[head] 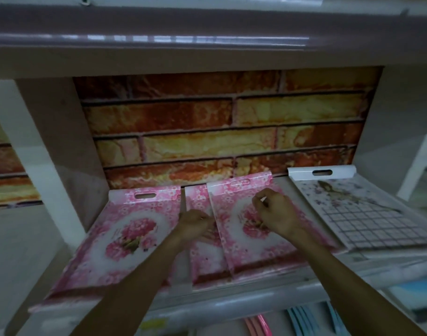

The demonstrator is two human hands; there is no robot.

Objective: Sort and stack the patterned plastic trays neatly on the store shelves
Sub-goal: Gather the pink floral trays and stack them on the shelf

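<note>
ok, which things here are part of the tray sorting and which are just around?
Job:
- left pink floral tray
- middle pink floral tray, skewed on another pink tray
- white grid-pattern tray
- left hand, right hand, over the middle tray
- shelf

Around:
- brick-pattern backing
- pink and blue items below

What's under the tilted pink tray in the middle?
Another pink floral tray lies beneath the tilted pink tray, its left strip showing. The left hand is at that edge; the right hand is over the top tray. Whether more trays lie below is hidden.
</note>
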